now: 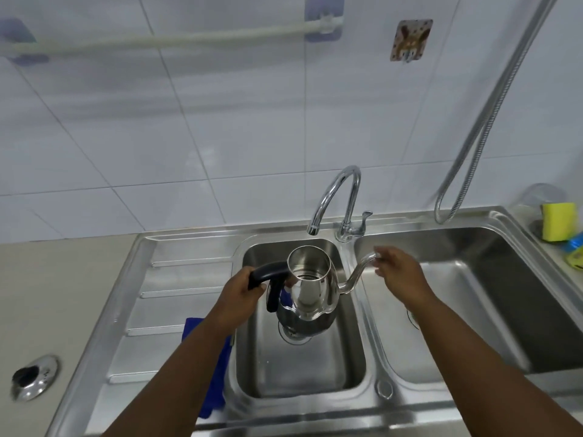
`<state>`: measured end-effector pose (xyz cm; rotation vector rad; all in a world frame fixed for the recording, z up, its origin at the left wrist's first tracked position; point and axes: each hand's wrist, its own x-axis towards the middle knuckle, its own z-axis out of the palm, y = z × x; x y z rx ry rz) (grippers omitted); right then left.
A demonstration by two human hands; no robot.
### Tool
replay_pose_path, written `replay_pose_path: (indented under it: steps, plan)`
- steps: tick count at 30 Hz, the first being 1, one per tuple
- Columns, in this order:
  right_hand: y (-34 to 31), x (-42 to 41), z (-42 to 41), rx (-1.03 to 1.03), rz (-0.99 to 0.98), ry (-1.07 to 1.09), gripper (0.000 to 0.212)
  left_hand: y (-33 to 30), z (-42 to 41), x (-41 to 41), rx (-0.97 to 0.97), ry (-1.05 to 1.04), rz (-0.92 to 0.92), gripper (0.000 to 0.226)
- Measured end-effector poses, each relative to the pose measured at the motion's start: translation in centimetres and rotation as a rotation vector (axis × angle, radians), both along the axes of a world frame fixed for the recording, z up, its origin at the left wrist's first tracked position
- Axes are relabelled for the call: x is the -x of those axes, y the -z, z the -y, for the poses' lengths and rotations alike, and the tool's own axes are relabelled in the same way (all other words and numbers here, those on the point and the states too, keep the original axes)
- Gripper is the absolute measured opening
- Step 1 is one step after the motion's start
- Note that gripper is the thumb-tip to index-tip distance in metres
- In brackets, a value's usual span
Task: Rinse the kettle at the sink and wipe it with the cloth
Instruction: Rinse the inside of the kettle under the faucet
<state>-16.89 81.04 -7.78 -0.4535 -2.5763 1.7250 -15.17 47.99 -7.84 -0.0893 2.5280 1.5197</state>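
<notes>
The left hand [243,290] grips the lidless steel gooseneck kettle [307,287] by its black handle — over the small basin [296,367]. The right hand [399,274], fingers loosely open, touches the spout tip — the curved chrome tap [334,197] stands just behind; a blue cloth [217,370] lies under the left forearm.

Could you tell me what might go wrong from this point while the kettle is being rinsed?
The kettle hangs from its handle in the left hand alone, lidless, so it could slip into the basin. The right hand is by the thin spout, which could knock the faucet. The blue cloth overhangs the basin edge and may get soaked.
</notes>
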Motion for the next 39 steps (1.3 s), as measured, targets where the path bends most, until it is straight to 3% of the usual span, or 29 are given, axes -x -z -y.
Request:
replay_pose_path:
  steps: [6,10,15,24,28,32,39]
  plan:
    - [-2.0,8.4,-1.7,-0.443,0.032,-0.195,0.058,0.7,-0.3,1.7,0.006,-0.021,0.015,0.021]
    - [-1.6,11.5,-1.3,-0.602,0.095,-0.353,0.061,1.2,-0.5,2.7,0.014,-0.037,0.023,0.026]
    - [0.3,10.5,-0.8,-0.558,-0.051,-0.238,0.056,1.5,-0.5,3.6,-0.012,-0.070,0.028,0.024]
    - [3.7,5.7,-0.4,-0.567,-0.218,-0.257,0.059,2.0,-0.4,4.8,-0.045,-0.096,0.021,0.019]
    - [4.2,4.1,1.5,-0.476,-0.380,-0.073,0.039,2.3,-0.2,5.1,-0.031,-0.090,0.031,0.020]
    - [4.1,4.2,3.8,-0.108,-0.180,-0.050,0.010,2.6,-0.1,5.4,-0.020,-0.091,0.050,0.019]
    - [4.6,5.1,4.2,-0.022,-0.131,-0.046,0.013,2.7,0.1,5.9,-0.013,-0.095,0.045,0.018]
